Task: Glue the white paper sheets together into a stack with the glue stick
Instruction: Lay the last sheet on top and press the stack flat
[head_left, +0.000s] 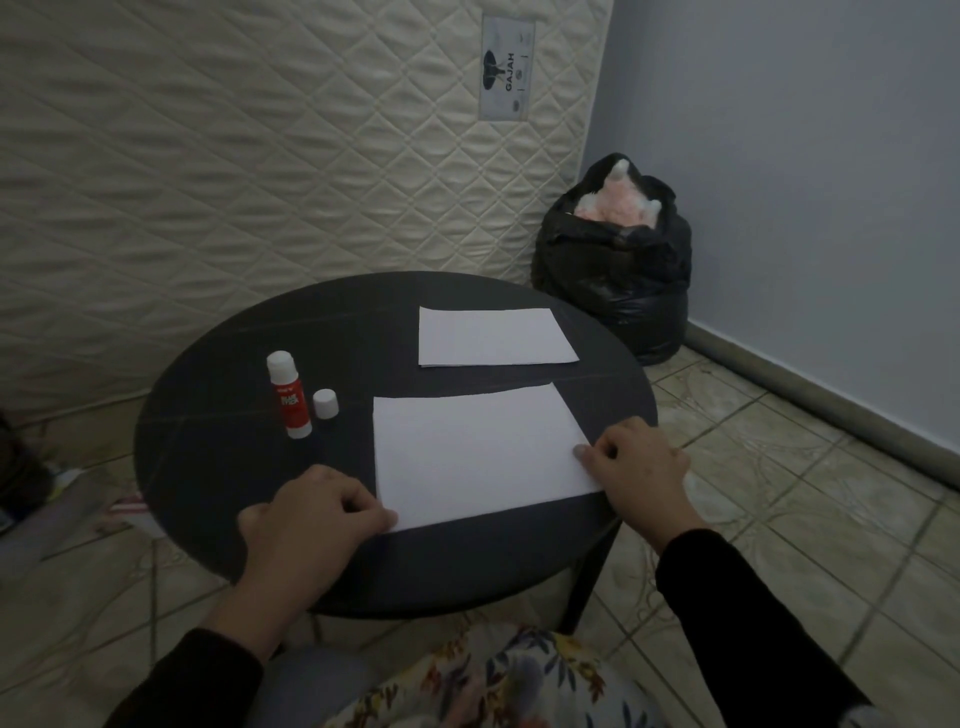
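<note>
- near sheet (478, 457) lies flat on the round dark table (218, 467).
- left hand (306, 525), fingers curled, pinches its near left corner.
- right hand (639, 467), fingers curled, presses its right edge.
- far sheets (493, 338) lie apart, far right.
- glue stick (289, 395) stands uncapped at left, its cap (325, 403) just beside.

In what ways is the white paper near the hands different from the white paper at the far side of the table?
The near paper is touched by both hands, left hand and right hand, at its corners; the far paper lies untouched. The near paper looks larger in this view and sits slightly turned; the far paper appears to show a second edge beneath, perhaps several sheets. Both are white, rectangular and flat on the dark round table.
</note>
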